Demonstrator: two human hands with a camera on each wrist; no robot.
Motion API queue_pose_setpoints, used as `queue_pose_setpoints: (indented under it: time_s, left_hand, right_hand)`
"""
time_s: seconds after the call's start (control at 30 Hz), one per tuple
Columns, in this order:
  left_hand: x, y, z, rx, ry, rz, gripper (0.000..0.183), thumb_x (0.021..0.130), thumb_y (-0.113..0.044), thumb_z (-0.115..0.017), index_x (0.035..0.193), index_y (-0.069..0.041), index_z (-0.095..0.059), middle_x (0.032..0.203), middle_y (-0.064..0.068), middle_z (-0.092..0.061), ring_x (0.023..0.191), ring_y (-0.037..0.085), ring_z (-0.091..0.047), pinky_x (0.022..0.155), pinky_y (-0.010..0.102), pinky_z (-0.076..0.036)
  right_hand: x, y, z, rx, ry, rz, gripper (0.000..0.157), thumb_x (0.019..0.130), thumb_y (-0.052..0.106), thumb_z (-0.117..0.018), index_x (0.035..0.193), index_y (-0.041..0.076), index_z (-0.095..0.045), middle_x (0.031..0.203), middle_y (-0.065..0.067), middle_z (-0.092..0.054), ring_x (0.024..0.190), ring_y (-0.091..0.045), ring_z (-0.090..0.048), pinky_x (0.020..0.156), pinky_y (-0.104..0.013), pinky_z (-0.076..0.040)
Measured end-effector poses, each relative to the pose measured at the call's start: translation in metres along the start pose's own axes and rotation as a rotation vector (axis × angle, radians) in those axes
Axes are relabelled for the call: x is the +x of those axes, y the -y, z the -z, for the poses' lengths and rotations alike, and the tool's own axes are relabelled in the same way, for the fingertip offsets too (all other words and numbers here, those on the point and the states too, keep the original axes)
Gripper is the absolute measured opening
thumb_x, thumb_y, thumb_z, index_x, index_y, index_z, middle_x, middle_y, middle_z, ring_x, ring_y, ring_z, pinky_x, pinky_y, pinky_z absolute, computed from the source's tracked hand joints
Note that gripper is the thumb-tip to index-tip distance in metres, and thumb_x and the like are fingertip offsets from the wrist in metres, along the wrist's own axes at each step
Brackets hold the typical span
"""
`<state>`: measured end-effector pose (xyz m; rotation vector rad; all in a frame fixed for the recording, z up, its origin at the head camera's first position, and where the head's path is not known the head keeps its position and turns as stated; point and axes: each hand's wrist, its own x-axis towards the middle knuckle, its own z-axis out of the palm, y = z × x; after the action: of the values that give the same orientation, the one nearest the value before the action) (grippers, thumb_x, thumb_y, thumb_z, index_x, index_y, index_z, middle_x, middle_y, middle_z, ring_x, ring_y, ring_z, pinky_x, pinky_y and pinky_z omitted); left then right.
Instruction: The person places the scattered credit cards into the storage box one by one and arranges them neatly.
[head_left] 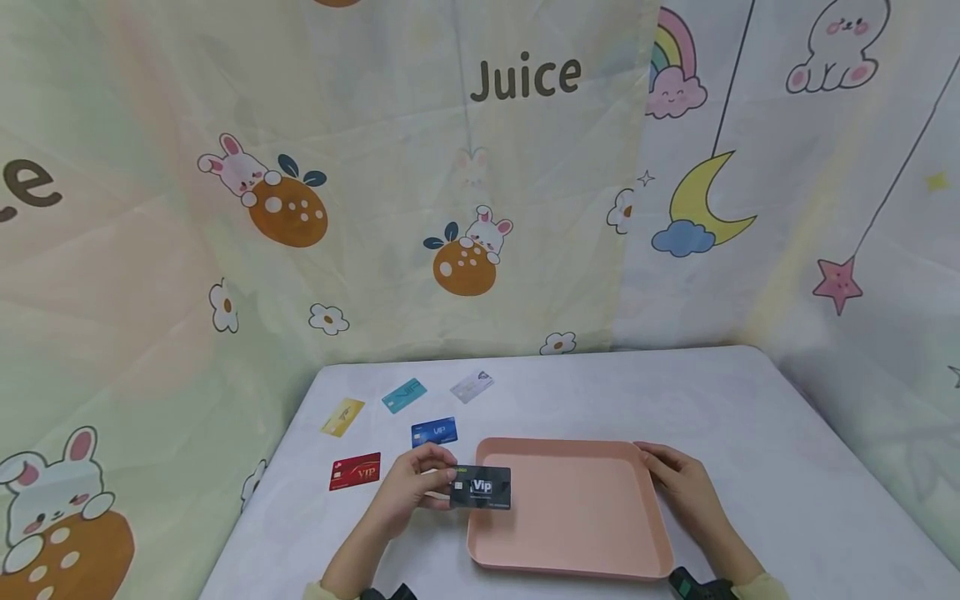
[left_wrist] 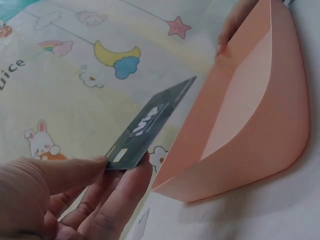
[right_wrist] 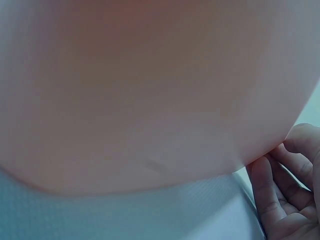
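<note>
My left hand (head_left: 415, 490) pinches a black VIP card (head_left: 491, 487) between thumb and fingers, its printed face showing. The card overlaps the left rim of a pink tray (head_left: 570, 508) in the head view; in the left wrist view the card (left_wrist: 152, 122) is held tilted beside the tray wall (left_wrist: 240, 160). At the tray's right side, my right hand (head_left: 686, 487) holds the edge near the far corner. Close up in the right wrist view, thumb and fingers (right_wrist: 267, 192) meet the tray's edge, and its pink underside or wall fills most of the picture.
Left of the tray on the white-covered table (head_left: 757, 467) lie a red card (head_left: 355, 472), a blue card (head_left: 434, 432), a yellow card (head_left: 343, 417), a teal card (head_left: 404, 396) and a silver card (head_left: 472, 387). Printed cloth (head_left: 390, 275) hangs around the table.
</note>
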<state>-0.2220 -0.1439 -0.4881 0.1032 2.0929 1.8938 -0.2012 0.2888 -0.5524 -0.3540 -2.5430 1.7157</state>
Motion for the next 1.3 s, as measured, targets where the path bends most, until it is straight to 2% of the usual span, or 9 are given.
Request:
queue_pose_setpoints:
  time_s: [0.17, 0.3, 0.4, 0.47, 0.6, 0.77, 1.0, 1.17, 1.3]
  left_hand:
    - [0.001, 0.002, -0.007, 0.005, -0.005, -0.007, 0.026, 0.094, -0.016, -0.075, 0.114, -0.001, -0.066, 0.103, 0.010, -0.077, 0.092, 0.026, -0.077, 0.069, 0.036, -0.063]
    - [0.001, 0.004, -0.011, 0.014, 0.011, -0.019, 0.026, 0.094, -0.015, -0.075, 0.112, 0.001, -0.067, 0.101, 0.011, -0.078, 0.090, 0.026, -0.078, 0.069, 0.037, -0.063]
    - [0.002, 0.004, -0.015, 0.015, 0.023, -0.024, 0.024, 0.094, -0.014, -0.074, 0.112, 0.002, -0.067, 0.099, 0.011, -0.078, 0.088, 0.025, -0.078, 0.068, 0.036, -0.063]
    - [0.002, 0.004, -0.018, 0.010, 0.038, -0.021, 0.025, 0.094, -0.012, -0.073, 0.113, 0.003, -0.066, 0.098, 0.010, -0.077, 0.086, 0.024, -0.078, 0.068, 0.036, -0.063]
    - [0.002, 0.000, -0.029, -0.008, 0.076, -0.021, 0.029, 0.094, -0.009, -0.073, 0.117, 0.006, -0.063, 0.096, 0.007, -0.075, 0.082, 0.020, -0.076, 0.066, 0.034, -0.063]
    - [0.002, -0.005, -0.043, -0.029, 0.107, -0.043, 0.028, 0.094, -0.006, -0.073, 0.117, 0.008, -0.063, 0.093, 0.004, -0.071, 0.078, 0.017, -0.074, 0.062, 0.032, -0.063]
    - [0.003, -0.008, -0.052, -0.045, 0.139, -0.040, 0.023, 0.094, -0.006, -0.073, 0.113, 0.004, -0.065, 0.094, 0.007, -0.070, 0.077, 0.018, -0.075, 0.062, 0.032, -0.063]
    - [0.004, -0.009, -0.061, -0.061, 0.176, -0.035, 0.025, 0.093, -0.005, -0.074, 0.113, 0.006, -0.065, 0.094, 0.007, -0.071, 0.076, 0.017, -0.074, 0.062, 0.031, -0.063]
    - [0.005, -0.010, -0.070, -0.063, 0.192, -0.033, 0.024, 0.092, -0.003, -0.075, 0.113, 0.006, -0.068, 0.097, 0.006, -0.073, 0.075, 0.016, -0.074, 0.062, 0.030, -0.062]
  right_hand:
    - [0.001, 0.000, -0.001, -0.007, 0.005, -0.003, 0.065, 0.100, 0.054, -0.062, 0.140, 0.002, -0.062, 0.141, -0.016, -0.064, 0.103, 0.016, -0.053, 0.088, -0.010, -0.048]
    - [0.001, 0.001, -0.002, -0.022, 0.002, -0.007, 0.065, 0.100, 0.054, -0.061, 0.139, 0.003, -0.063, 0.141, -0.016, -0.064, 0.121, -0.008, -0.062, 0.088, -0.010, -0.049]
    - [0.001, 0.001, -0.002, -0.030, 0.003, -0.007, 0.065, 0.100, 0.055, -0.060, 0.140, 0.003, -0.062, 0.141, -0.016, -0.064, 0.132, -0.028, -0.058, 0.088, -0.009, -0.049]
    - [0.001, 0.002, -0.002, -0.033, 0.003, -0.006, 0.065, 0.101, 0.055, -0.059, 0.140, 0.003, -0.062, 0.142, -0.016, -0.063, 0.135, -0.032, -0.056, 0.088, -0.009, -0.049]
    - [0.000, 0.002, 0.000, -0.055, 0.005, -0.001, 0.065, 0.101, 0.055, -0.058, 0.141, 0.004, -0.061, 0.143, -0.016, -0.063, 0.137, -0.033, -0.054, 0.095, -0.016, -0.051]
    - [-0.002, 0.002, 0.001, -0.094, 0.009, 0.006, 0.068, 0.101, 0.058, -0.056, 0.142, 0.004, -0.060, 0.144, -0.016, -0.062, 0.138, -0.034, -0.054, 0.110, -0.041, -0.049]
    - [-0.002, 0.002, 0.000, -0.091, 0.006, 0.006, 0.069, 0.100, 0.060, -0.057, 0.141, 0.005, -0.061, 0.142, -0.015, -0.064, 0.136, -0.033, -0.056, 0.097, -0.019, -0.052]
    - [-0.002, 0.002, 0.002, -0.097, 0.006, 0.021, 0.067, 0.100, 0.060, -0.056, 0.141, 0.007, -0.062, 0.140, -0.014, -0.065, 0.133, -0.030, -0.058, 0.092, -0.014, -0.049]
    - [-0.001, 0.001, 0.003, -0.103, 0.009, 0.028, 0.067, 0.100, 0.060, -0.057, 0.140, 0.007, -0.063, 0.140, -0.014, -0.066, 0.126, -0.017, -0.062, 0.091, -0.013, -0.049]
